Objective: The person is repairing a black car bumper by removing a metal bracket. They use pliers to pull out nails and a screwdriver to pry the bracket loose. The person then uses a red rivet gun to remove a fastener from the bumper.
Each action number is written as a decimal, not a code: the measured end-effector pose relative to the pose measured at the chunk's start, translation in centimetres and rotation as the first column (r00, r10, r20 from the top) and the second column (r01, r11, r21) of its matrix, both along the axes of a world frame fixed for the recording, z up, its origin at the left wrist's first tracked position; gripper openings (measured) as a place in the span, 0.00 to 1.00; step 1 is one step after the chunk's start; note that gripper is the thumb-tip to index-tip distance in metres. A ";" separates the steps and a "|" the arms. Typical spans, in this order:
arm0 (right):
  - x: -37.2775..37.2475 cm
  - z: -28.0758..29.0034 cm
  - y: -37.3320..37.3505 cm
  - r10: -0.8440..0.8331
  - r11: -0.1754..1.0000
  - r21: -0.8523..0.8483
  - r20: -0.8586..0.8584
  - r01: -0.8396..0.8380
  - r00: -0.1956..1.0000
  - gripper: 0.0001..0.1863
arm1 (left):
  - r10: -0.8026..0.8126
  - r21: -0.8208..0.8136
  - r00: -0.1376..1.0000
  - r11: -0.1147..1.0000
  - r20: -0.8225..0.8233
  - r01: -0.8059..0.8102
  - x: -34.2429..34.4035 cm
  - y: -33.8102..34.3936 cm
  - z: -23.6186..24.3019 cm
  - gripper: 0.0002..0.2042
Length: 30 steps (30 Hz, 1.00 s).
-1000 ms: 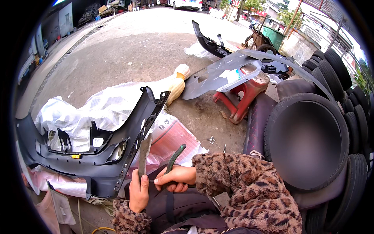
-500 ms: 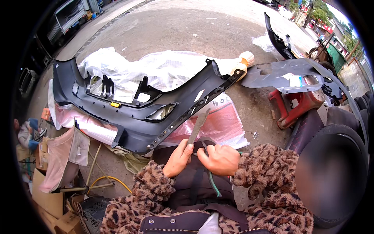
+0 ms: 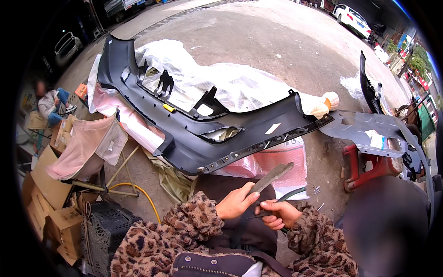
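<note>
My left hand is closed around a flat, worn grey metal strip, which points up and to the right. Just right of it, my right hand grips a green-handled tool, whose working end is mostly hidden by my fingers. Both hands are over my dark-clothed lap, close together. Beyond them lies a black car bumper with a yellow tab, on white foam wrapping and pink bubble wrap. Small loose metal fasteners lie on the ground at right.
A grey panel rests on a red stool. At left are a pink-covered folding frame, cardboard boxes, a black crate, a yellow hose and a seated person. A white car stands behind.
My view has swung left, bringing the seated person into view. The metal strip has gone from nearly upright to slanting rightward. My right hand has shifted its grip on the green-handled tool.
</note>
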State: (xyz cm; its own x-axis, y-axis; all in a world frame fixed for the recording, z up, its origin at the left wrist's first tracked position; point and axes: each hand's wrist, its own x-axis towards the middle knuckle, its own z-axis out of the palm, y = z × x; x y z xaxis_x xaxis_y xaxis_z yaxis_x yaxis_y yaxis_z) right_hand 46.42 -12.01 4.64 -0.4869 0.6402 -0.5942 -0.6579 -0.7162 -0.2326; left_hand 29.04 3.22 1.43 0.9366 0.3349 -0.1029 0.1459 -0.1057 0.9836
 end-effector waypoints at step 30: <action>-2.3 -3.4 1.2 -0.436 0.736 0.459 0.884 -0.497 0.172 0.11 | 0.114 -0.155 0.988 0.979 -0.105 -0.129 -0.8 -0.1 -4.1 0.18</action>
